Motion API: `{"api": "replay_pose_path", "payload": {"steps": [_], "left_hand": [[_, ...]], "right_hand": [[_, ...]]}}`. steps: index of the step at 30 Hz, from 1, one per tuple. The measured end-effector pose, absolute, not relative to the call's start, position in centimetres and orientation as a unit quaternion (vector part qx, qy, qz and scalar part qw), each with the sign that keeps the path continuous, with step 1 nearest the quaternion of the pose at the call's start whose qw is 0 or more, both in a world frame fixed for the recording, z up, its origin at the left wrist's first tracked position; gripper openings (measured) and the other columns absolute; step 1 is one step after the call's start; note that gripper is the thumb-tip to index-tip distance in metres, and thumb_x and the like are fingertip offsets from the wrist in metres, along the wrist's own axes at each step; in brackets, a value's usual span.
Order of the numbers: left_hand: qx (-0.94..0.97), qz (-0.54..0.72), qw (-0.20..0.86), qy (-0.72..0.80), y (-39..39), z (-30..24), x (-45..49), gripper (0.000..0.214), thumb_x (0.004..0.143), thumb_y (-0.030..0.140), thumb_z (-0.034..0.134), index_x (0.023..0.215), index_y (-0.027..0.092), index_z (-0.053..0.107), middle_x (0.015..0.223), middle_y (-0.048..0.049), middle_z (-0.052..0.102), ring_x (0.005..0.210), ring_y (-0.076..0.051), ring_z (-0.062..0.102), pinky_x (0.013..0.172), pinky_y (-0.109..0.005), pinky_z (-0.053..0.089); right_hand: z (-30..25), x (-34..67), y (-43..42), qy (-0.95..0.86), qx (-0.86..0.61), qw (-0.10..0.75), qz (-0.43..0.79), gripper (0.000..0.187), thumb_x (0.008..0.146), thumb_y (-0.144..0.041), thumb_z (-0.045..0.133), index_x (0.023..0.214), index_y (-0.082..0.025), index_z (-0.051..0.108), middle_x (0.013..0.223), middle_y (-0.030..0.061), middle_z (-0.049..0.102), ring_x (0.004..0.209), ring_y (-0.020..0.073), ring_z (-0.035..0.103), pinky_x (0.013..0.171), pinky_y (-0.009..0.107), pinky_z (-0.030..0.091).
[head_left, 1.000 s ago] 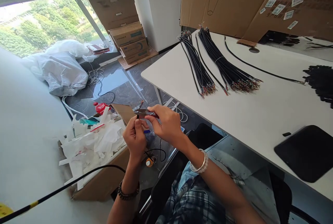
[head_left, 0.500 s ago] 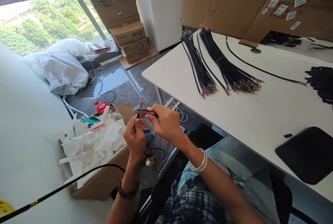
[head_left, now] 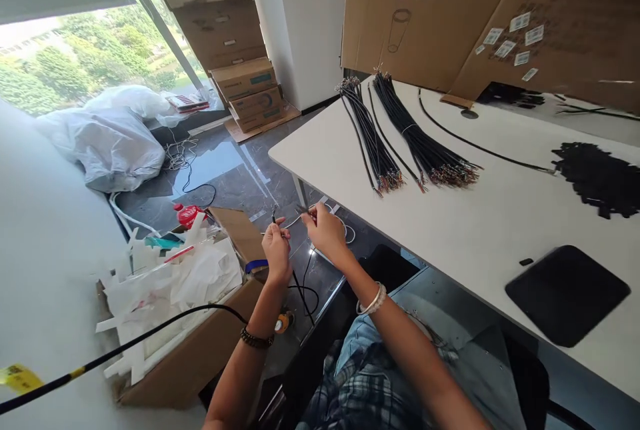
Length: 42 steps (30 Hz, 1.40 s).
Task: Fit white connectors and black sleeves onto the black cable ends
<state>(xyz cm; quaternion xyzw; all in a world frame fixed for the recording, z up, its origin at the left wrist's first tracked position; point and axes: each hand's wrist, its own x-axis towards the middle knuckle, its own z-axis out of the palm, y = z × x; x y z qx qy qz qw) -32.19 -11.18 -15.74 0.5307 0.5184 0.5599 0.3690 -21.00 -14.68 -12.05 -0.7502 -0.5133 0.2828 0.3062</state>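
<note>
My left hand (head_left: 277,251) is closed round a thin black cable (head_left: 301,289), its stripped end poking up above my fingers and the rest trailing down toward my lap. My right hand (head_left: 325,230) is closed on a small red-handled cutter (head_left: 304,211), held a short way to the right of the cable's tip, apart from it. Both hands hover over the floor beside the white table (head_left: 500,230). On that table lie two bundles of black cables (head_left: 400,137) with bare coloured ends.
An open cardboard box (head_left: 200,343) full of white scraps stands on the floor at my left. A black pad (head_left: 567,293) and a heap of black bits (head_left: 597,177) lie on the table. Large cartons (head_left: 450,10) stand behind it, white bags (head_left: 105,137) by the window.
My hands have moved outward and apart; the cutter, which was at the cable's end, is now clear of it. The camera has tilted up a little.
</note>
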Motion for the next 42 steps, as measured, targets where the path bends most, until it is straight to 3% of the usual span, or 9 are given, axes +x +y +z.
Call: {"api": "replay_pose_path", "payload": {"steps": [4, 9, 15, 21, 28, 34, 37, 39, 42], "left_hand": [[0.521, 0.646, 0.278, 0.483, -11.3, -10.9, -30.2, 0.039, 0.097, 0.049, 0.048, 0.084, 0.013, 0.057, 0.057, 0.0058, 0.046, 0.043, -0.006, 0.037, 0.043, -0.020, 0.035], [0.518, 0.771, 0.139, 0.344, -15.1, -0.8, -28.0, 0.040, 0.094, 0.054, 0.047, 0.088, 0.016, 0.060, 0.055, 0.0054, 0.045, 0.044, -0.008, 0.039, 0.051, -0.025, 0.032], [0.705, 0.636, 0.128, 0.285, -19.9, 4.5, -23.9, 0.027, 0.098, 0.029, 0.048, 0.104, 0.017, 0.071, 0.057, 0.0030, 0.051, 0.050, -0.008, 0.046, 0.055, -0.024, 0.035], [0.842, 0.478, 0.237, 0.080, -22.4, 3.9, -18.8, 0.019, 0.097, 0.029, 0.049, 0.098, 0.023, 0.067, 0.071, 0.0034, 0.064, 0.058, -0.008, 0.057, 0.061, -0.019, 0.041], [0.817, 0.400, 0.403, 0.099, -23.4, 1.4, -16.5, 0.022, 0.095, 0.037, 0.049, 0.097, 0.022, 0.065, 0.063, 0.0022, 0.051, 0.054, -0.011, 0.046, 0.051, -0.021, 0.037], [0.771, 0.401, 0.471, 0.151, -23.0, 0.8, -16.1, 0.031, 0.091, 0.047, 0.054, 0.093, 0.018, 0.066, 0.059, 0.0015, 0.043, 0.052, -0.011, 0.036, 0.047, -0.024, 0.028], [0.748, 0.401, 0.505, 0.155, -23.1, 1.0, -15.8, 0.031, 0.089, 0.047, 0.058, 0.088, 0.018, 0.068, 0.060, 0.0011, 0.042, 0.053, -0.011, 0.036, 0.047, -0.024, 0.025], [0.737, 0.403, 0.519, 0.156, -23.3, 1.2, -15.7, 0.030, 0.088, 0.046, 0.060, 0.086, 0.017, 0.069, 0.059, 0.0013, 0.040, 0.053, -0.011, 0.035, 0.046, -0.024, 0.024], [0.734, 0.403, 0.524, 0.157, -23.6, 1.6, -15.8, 0.031, 0.090, 0.045, 0.057, 0.089, 0.017, 0.070, 0.056, 0.0032, 0.032, 0.050, -0.010, 0.029, 0.046, -0.023, 0.022]], "right_hand": [[-14.0, -18.7, -15.0, -0.480, -0.749, 0.307, 0.337, 0.026, 0.096, -0.036, 0.056, 0.105, -0.012, 0.061, 0.089, 0.0038, 0.063, 0.078, 0.0149, 0.061, 0.076, 0.034, 0.052], [-12.1, -18.3, -18.7, -0.455, -0.735, 0.401, 0.302, 0.021, 0.099, -0.029, 0.049, 0.105, -0.011, 0.059, 0.087, 0.0034, 0.064, 0.074, 0.0132, 0.062, 0.072, 0.030, 0.053], [-7.5, -13.0, -31.4, -0.348, -0.786, 0.504, 0.084, 0.042, 0.101, -0.044, 0.026, 0.124, -0.017, 0.049, 0.115, 0.0106, 0.065, 0.102, 0.0180, 0.063, 0.086, 0.030, 0.050], [-6.4, 1.0, -47.0, -0.076, -0.937, 0.338, -0.049, 0.033, 0.098, -0.035, 0.039, 0.103, -0.014, 0.064, 0.085, 0.0104, 0.066, 0.078, 0.0212, 0.060, 0.077, 0.036, 0.046], [-9.4, 6.3, -51.9, 0.042, -0.980, 0.179, -0.076, 0.034, 0.101, -0.027, 0.041, 0.129, -0.014, 0.054, 0.111, 0.0118, 0.059, 0.106, 0.0226, 0.056, 0.088, 0.039, 0.046], [-7.1, 5.6, -48.2, 0.064, -0.981, 0.140, -0.121, 0.055, 0.100, -0.033, 0.040, 0.144, 0.000, 0.040, 0.129, 0.0283, 0.047, 0.123, 0.0418, 0.041, 0.094, 0.059, 0.035], [-5.1, 4.1, -43.9, -0.067, -0.980, 0.147, -0.116, 0.046, 0.101, -0.037, 0.037, 0.141, -0.016, 0.049, 0.130, 0.0177, 0.051, 0.122, 0.0318, 0.044, 0.097, 0.048, 0.035], [-4.3, 2.9, -40.6, -0.178, -0.968, 0.149, -0.091, 0.037, 0.101, -0.040, 0.040, 0.124, -0.024, 0.063, 0.121, 0.0091, 0.058, 0.117, 0.0243, 0.048, 0.097, 0.040, 0.036], [-4.1, 1.4, -36.7, -0.278, -0.950, 0.135, -0.047, 0.027, 0.096, -0.040, 0.053, 0.100, -0.018, 0.069, 0.110, 0.0066, 0.062, 0.113, 0.0228, 0.051, 0.096, 0.040, 0.039]]}}
